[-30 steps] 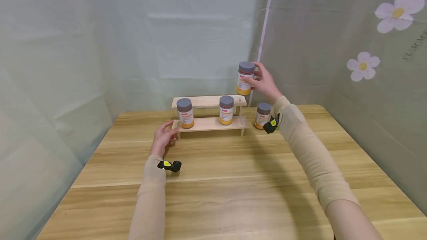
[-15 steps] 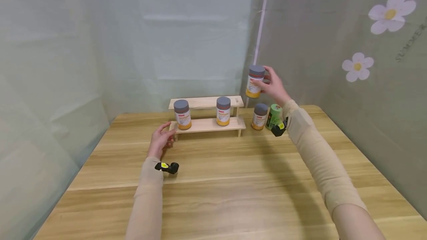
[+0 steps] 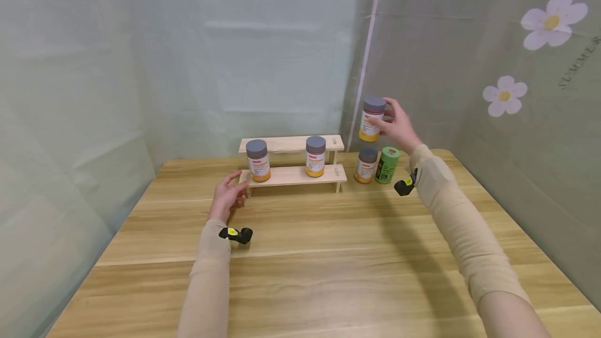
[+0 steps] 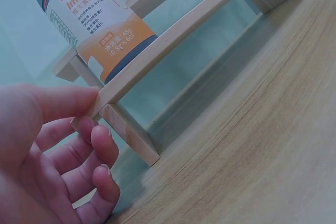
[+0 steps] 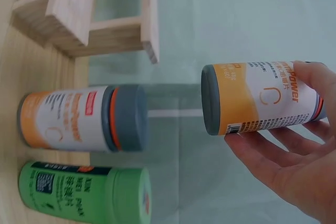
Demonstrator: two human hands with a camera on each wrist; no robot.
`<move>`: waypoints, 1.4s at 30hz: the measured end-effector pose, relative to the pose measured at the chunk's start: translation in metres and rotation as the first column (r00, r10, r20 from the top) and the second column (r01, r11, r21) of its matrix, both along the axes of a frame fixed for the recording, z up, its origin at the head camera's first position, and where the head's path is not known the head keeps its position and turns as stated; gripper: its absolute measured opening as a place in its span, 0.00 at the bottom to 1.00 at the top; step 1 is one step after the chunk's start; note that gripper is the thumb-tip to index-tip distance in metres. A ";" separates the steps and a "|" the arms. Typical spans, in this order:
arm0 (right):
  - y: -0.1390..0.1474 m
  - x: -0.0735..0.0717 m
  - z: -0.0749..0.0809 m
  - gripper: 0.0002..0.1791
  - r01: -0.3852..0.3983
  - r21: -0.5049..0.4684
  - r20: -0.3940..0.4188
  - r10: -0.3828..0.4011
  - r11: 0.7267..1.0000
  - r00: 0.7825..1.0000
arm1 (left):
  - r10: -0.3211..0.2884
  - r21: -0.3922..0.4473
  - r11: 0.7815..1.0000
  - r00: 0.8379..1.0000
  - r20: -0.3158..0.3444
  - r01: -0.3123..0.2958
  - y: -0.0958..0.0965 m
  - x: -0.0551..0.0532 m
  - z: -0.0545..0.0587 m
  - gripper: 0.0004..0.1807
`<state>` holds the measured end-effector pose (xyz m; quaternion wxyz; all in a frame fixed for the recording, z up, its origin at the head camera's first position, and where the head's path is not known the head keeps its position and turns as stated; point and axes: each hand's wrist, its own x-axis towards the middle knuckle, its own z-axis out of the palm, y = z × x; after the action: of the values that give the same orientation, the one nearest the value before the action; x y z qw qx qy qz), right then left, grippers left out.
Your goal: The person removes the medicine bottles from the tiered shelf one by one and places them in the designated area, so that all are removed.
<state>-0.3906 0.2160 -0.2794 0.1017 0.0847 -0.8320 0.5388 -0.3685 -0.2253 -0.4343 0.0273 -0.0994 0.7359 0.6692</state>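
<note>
My right hand [image 3: 399,125] holds a supplement jar [image 3: 372,119] with a grey lid and a white and orange label, upright in the air above the table's back right. In the right wrist view, thumb and fingers wrap this jar [image 5: 262,98] from either side. My left hand [image 3: 227,196] pinches the left end of the lower board of a two-tier wooden rack [image 3: 291,176]. The left wrist view shows a finger on the board's top and curled fingers [image 4: 105,145] beneath it. Two matching jars stand on that board, one at the left [image 3: 259,161], one right of centre [image 3: 315,157].
Right of the rack, another matching jar [image 3: 365,166] and a green canister [image 3: 387,165] stand side by side on the wooden table [image 3: 300,275]. The rack's upper board [image 3: 291,143] bears nothing. A pale curtain [image 3: 281,40] hangs behind the table.
My right hand has carried its jar to the right and slightly down, away from the rack. The green canister, earlier mostly hidden by the wrist, shows now. My left hand stays on the rack.
</note>
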 end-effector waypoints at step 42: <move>0.090 0.032 -0.034 0.43 0.147 0.062 0.030 -0.149 0.987 0.988 | 0.005 0.027 1.000 1.000 0.013 -0.005 -0.001 -0.005 0.000 0.32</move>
<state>-0.3589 0.3056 -0.3138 0.1245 0.0162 -0.8533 0.5061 -0.3731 -0.2268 -0.4344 0.0316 -0.1052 0.7264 0.6784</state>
